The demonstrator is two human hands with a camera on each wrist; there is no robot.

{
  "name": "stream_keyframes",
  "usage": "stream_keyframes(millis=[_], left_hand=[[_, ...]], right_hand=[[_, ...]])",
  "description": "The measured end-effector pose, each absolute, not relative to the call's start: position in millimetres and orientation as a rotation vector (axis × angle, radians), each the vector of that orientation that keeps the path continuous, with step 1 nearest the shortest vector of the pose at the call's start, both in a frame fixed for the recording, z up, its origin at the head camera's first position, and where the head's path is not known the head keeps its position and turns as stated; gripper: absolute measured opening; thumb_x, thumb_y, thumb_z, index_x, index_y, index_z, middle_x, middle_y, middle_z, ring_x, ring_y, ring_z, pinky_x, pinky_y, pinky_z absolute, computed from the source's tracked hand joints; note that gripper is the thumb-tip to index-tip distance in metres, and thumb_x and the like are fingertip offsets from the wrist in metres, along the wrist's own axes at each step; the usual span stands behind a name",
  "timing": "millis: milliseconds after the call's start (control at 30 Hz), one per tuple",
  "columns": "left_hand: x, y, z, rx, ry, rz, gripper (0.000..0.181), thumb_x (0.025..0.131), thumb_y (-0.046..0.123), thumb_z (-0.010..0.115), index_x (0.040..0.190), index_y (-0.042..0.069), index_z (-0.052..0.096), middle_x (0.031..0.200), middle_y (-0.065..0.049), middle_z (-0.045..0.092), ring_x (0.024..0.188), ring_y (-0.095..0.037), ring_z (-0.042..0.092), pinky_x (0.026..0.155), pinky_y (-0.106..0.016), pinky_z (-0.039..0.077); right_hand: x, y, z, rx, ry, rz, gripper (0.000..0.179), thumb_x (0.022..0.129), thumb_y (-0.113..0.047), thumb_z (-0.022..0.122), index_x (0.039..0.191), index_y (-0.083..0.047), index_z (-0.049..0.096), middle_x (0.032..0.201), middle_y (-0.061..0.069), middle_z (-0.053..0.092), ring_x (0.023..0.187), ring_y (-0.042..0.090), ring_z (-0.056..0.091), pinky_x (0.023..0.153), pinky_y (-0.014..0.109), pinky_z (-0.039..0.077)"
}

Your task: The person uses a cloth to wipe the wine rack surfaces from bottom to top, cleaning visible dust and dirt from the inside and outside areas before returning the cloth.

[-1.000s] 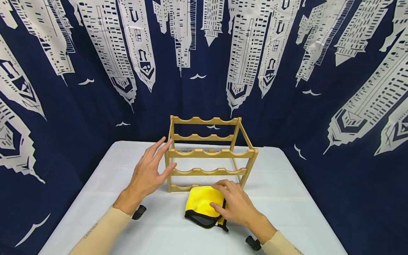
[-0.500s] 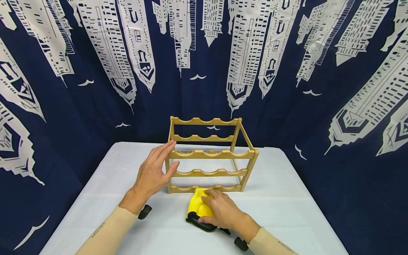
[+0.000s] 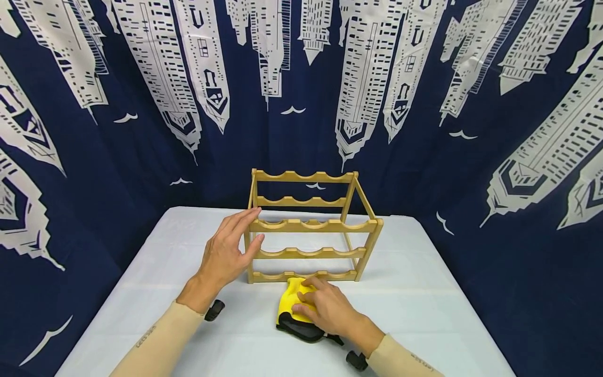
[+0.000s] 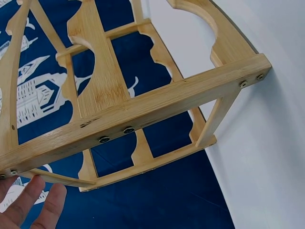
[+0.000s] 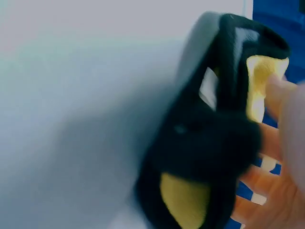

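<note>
A yellow fabric piece with black edging (image 3: 288, 306) lies on the white table in front of a wooden rack (image 3: 313, 255); its exact kind is unclear. My right hand (image 3: 332, 309) grips its right side with thumb and curled fingers. In the right wrist view, blurred, the black trim and a strap-like part of the fabric piece (image 5: 205, 143) show beside the right hand (image 5: 267, 191). My left hand (image 3: 226, 254) is held with extended fingers at the rack's upper left front corner. The left wrist view shows its fingertips (image 4: 50, 207) by the rack's side rail (image 4: 143, 112).
The rack has scalloped rails on three levels and stands near the back of the white-covered table (image 3: 414, 293). A dark blue curtain (image 3: 301, 141) with white building prints hangs behind and at both sides. A small black device (image 3: 356, 361) sits at each wrist.
My right hand has shifted left and closed on the fabric piece, which now looks narrower and bunched. My left hand has moved slightly right, to the rack's corner, its fingers closer together.
</note>
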State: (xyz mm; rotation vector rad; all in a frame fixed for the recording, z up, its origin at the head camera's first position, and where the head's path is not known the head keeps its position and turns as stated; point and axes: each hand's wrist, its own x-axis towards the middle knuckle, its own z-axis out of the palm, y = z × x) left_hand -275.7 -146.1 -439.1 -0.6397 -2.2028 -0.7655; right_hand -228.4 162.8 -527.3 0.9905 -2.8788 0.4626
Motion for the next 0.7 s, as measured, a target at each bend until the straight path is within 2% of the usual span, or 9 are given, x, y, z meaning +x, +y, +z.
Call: stream_keyframes(millis=[133, 267, 433, 567, 700], left_hand=[[-274.6, -145.3, -437.6, -0.628, -2.213, -0.779, 0.060, 0.109, 0.033, 0.079, 0.166, 0.021, 0.065, 0.164, -0.007, 0.070, 0.149, -0.034, 0.066, 0.103, -0.061, 0.072], [-273.3, -144.7, -437.7, -0.621, -2.222, -0.783, 0.060, 0.109, 0.033, 0.079, 0.166, 0.022, 0.065, 0.164, -0.006, 0.070, 0.150, -0.034, 0.067, 0.102, -0.061, 0.072], [-272.1, -144.3, -438.8, -0.622, -2.228, -0.787, 0.060, 0.109, 0.033, 0.079, 0.166, 0.022, 0.065, 0.163, -0.006, 0.070, 0.149, -0.034, 0.067, 0.100, -0.061, 0.073], [-273.5, -143.8, -438.0, -0.626, -2.224, -0.776, 0.060, 0.109, 0.031, 0.079, 0.166, 0.020, 0.066, 0.164, -0.007, 0.070, 0.148, -0.035, 0.068, 0.098, -0.060, 0.073], [-274.2, -144.0, -436.7, -0.621, -2.230, -0.764, 0.059, 0.108, 0.030, 0.079, 0.165, 0.021, 0.066, 0.163, -0.007, 0.071, 0.147, -0.035, 0.068, 0.096, -0.060, 0.074]], right_hand=[[-227.3, 160.8, -531.7, 0.980, -2.813, 0.437, 0.050, 0.103, -0.052, 0.088, 0.134, -0.012, 0.089, 0.149, 0.012, 0.076, 0.128, 0.035, 0.077, 0.097, 0.061, 0.069], [-225.9, 159.9, -532.9, 0.946, -2.827, 0.413, 0.059, 0.092, -0.055, 0.097, 0.135, -0.015, 0.089, 0.150, 0.011, 0.075, 0.129, 0.036, 0.077, 0.098, 0.063, 0.068], [-222.5, 161.2, -532.5, 0.921, -2.872, 0.414, 0.075, 0.083, -0.064, 0.101, 0.139, -0.017, 0.087, 0.155, 0.010, 0.073, 0.135, 0.037, 0.074, 0.097, 0.066, 0.068], [-220.3, 160.6, -529.5, 0.908, -2.913, 0.391, 0.079, 0.083, -0.067, 0.101, 0.143, -0.017, 0.085, 0.158, 0.010, 0.070, 0.136, 0.039, 0.071, 0.089, 0.065, 0.067], [-219.9, 159.3, -528.1, 0.913, -2.933, 0.402, 0.076, 0.087, -0.063, 0.101, 0.143, -0.017, 0.083, 0.159, 0.012, 0.068, 0.131, 0.038, 0.068, 0.083, 0.058, 0.066]])
